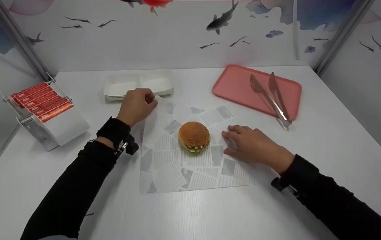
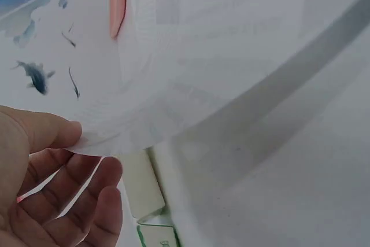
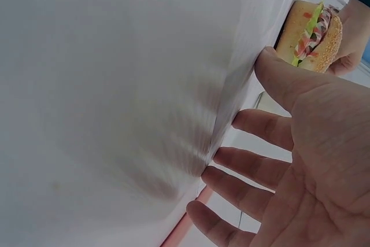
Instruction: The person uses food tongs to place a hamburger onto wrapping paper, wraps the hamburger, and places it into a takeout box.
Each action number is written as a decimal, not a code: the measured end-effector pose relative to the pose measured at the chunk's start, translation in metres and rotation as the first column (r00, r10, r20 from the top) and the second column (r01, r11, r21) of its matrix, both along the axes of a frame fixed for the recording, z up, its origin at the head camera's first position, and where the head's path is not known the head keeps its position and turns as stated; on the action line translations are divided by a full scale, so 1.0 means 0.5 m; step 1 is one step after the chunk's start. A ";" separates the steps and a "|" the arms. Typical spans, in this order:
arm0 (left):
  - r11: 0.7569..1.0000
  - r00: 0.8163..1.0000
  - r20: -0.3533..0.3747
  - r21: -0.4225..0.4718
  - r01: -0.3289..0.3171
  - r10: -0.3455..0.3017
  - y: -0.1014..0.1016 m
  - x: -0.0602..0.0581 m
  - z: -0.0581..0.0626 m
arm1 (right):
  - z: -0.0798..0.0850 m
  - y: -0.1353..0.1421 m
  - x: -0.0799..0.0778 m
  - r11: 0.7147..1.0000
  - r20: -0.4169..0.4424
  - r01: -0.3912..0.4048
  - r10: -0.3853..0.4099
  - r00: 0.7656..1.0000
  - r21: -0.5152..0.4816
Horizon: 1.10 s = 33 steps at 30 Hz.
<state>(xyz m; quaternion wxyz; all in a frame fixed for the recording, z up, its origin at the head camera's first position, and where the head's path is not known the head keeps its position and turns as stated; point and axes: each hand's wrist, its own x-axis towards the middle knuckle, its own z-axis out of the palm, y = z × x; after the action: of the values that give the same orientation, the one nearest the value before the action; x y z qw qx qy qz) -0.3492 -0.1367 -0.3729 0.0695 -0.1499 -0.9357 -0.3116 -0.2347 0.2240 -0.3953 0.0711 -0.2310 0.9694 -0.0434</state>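
Note:
A sesame-bun burger [image 1: 194,136] rests near the middle of a sheet of newsprint-patterned wrapping paper [image 1: 167,166] on the white table. At the paper's far left corner, my left hand [image 1: 137,105] pinches the edge between thumb and finger. In the left wrist view that edge of the wrapping paper [image 2: 173,96] is raised off the table, with the thumb [image 2: 52,131] on top. My right hand [image 1: 255,144] is spread to the right of the burger, its fingertips touching the right side of the paper. Its fingers are fairly straight in the right wrist view, and the burger [image 3: 312,36] shows beyond the thumb.
A white two-compartment box [image 1: 123,87] stands behind my left hand. On the far right lies a pink tray [image 1: 237,86] with metal tongs [image 1: 273,100] across it. At the left, a wire rack [image 1: 37,126] holds red-and-white paper packets [image 1: 42,100]. Printed wall panels [image 1: 163,40] enclose the table's back and sides.

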 end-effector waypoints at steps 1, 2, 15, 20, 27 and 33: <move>1.000 0.999 -0.038 -0.013 0.016 -0.017 0.008 0.009 0.002 | 0.000 0.000 0.000 1.000 -0.001 -0.003 0.003 1.000 -0.001; 0.999 0.997 -0.076 -0.027 0.032 -0.034 0.016 0.019 0.004 | 0.001 0.000 0.001 1.000 -0.002 -0.005 0.005 1.000 0.000; 0.956 0.903 -0.317 -0.122 0.265 -0.291 0.106 0.135 0.019 | 0.002 -0.001 0.000 1.000 0.014 -0.006 0.006 1.000 0.012; 0.921 0.841 -0.375 -0.141 0.363 -0.389 0.128 0.163 0.013 | 0.002 -0.002 0.000 1.000 0.018 -0.007 0.007 1.000 0.010; 0.889 0.798 -0.392 -0.228 0.396 -0.457 0.146 0.182 0.001 | 0.001 -0.003 0.001 1.000 0.014 0.006 -0.006 1.000 0.012; 0.882 0.806 -0.365 -0.260 0.392 -0.466 0.149 0.189 -0.010 | 0.000 -0.005 0.001 1.000 0.026 0.013 -0.014 1.000 0.019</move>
<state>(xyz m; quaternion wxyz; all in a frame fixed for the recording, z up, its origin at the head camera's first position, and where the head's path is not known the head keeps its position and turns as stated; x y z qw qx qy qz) -0.2547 -0.0623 -0.3780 0.1822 -0.4267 -0.8635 -0.1980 -0.2345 0.2215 -0.3954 0.0854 -0.2233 0.9703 -0.0378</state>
